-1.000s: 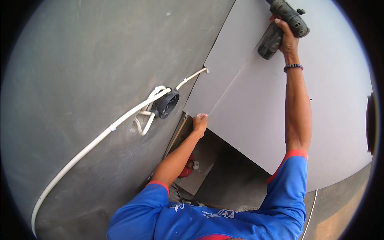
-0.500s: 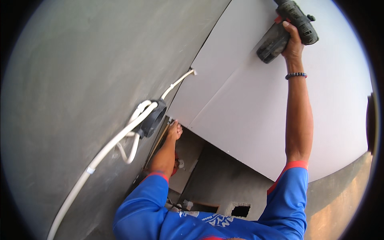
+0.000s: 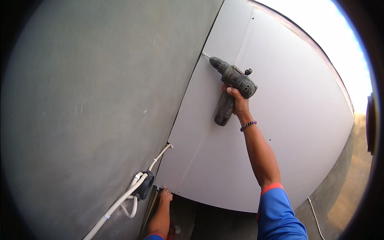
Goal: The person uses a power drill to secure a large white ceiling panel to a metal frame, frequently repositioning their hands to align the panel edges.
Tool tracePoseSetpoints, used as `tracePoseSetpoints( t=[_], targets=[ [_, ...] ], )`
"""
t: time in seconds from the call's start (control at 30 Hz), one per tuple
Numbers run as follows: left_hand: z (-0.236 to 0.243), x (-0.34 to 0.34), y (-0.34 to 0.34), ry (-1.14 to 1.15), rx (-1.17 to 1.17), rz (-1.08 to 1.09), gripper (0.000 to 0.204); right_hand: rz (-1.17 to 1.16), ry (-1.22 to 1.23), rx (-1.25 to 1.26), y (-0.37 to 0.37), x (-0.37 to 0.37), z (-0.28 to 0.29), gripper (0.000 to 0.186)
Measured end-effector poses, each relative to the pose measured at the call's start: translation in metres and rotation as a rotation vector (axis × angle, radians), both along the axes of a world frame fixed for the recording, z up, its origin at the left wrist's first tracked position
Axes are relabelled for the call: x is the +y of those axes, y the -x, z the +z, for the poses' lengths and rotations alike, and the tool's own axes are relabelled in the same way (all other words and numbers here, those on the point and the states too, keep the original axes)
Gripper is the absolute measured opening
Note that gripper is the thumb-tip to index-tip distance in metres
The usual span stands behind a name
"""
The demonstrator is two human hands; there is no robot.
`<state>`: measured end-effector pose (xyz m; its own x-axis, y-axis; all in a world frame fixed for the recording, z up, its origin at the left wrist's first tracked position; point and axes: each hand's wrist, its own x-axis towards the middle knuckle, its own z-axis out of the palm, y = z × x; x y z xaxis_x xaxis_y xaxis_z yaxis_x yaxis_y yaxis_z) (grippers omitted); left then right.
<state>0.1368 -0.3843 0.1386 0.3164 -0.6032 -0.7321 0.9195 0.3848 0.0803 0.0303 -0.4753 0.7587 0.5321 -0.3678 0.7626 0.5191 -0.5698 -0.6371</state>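
Note:
My right hand (image 3: 240, 103) is closed around a dark, dusty cordless drill (image 3: 236, 80) with red trim. Its slim bit points up-left, the tip at the left edge of the pale board (image 3: 304, 120), beside the seam with the grey wall (image 3: 80, 80); whether it touches is hard to tell. At the board's lower left corner, my left hand (image 3: 166, 194) has its fingers curled on the edge, near a small metal piece. A faint joint runs along the board, with small dark dots here and there.
White conduits (image 3: 120, 206) loop through a black round fitting (image 3: 145, 188) on the wall, one ending at the board. A thin white line (image 3: 316, 220) hangs down the right-hand wall. Bright sky shows past the board's top right. Below lies a dark space with a partly hidden red-clad person (image 3: 172, 235).
The drill has swung left to the board's seam with the wall. The view has shifted, showing more board and sky, with my left hand lower in the picture at the same corner.

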Motion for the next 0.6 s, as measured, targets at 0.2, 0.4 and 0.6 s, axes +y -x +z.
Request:
tracePoseSetpoints(
  t=[0.2, 0.4, 0.6],
  targets=[
    [-0.005, -0.007, 0.008, 0.007, -0.017, 0.017, 0.037, 0.019, 0.056, -0.060, 0.007, 0.014, 0.002, 0.049],
    [-0.013, -0.008, 0.012, 0.121, -0.071, 0.095, 0.034, -0.055, -0.017, -0.018, 0.008, 0.000, -0.003, 0.039],
    [-0.015, -0.005, 0.007, 0.083, -0.070, 0.023, 0.033, -0.057, 0.013, -0.042, 0.006, -0.003, 0.000, 0.039]
  ],
)
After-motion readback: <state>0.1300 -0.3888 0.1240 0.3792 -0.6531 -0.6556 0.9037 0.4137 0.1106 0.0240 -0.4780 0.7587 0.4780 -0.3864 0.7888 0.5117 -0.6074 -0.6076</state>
